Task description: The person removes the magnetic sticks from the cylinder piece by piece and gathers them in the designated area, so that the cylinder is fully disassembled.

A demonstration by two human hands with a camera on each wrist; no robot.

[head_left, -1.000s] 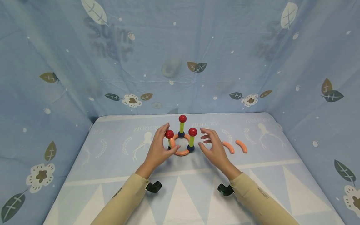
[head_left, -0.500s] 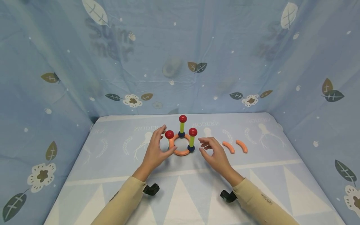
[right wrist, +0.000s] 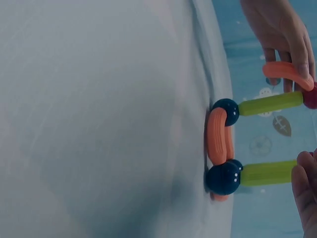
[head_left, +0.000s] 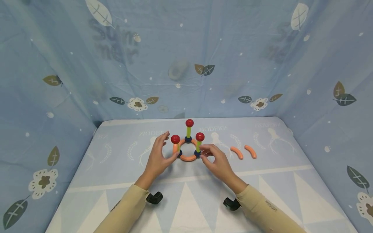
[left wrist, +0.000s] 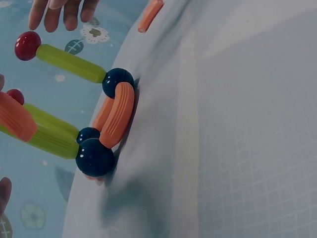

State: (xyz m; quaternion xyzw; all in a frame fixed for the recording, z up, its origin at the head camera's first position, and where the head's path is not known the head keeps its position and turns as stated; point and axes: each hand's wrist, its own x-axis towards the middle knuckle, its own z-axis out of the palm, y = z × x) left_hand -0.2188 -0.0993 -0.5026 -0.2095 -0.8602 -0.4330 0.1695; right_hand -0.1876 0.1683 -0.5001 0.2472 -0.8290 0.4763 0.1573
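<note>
A ring of orange curved sticks [head_left: 187,158] with dark blue balls [right wrist: 224,178] lies on the table. Three yellow-green sticks [left wrist: 72,63] stand up from it, each topped by a red ball [head_left: 189,123]. Another orange curved stick [right wrist: 282,71] hangs down from the left red ball [head_left: 175,139]. My left hand [head_left: 158,158] curves about that side, its thumb alongside the hanging stick and its fingers spread well away from it. At the right upright, my right hand [head_left: 217,161] has loosely bent fingers with their tips close beside the yellow-green stick, nothing visibly pinched.
Two loose orange curved sticks [head_left: 250,151] lie on the patterned table cover [head_left: 276,174], right of my right hand. A blue printed curtain [head_left: 186,64] surrounds the table at the back and sides.
My left hand has drawn back a little to the left. The hanging orange stick has swung left past its upright. My right fingers dipped and moved in beside the right upright.
</note>
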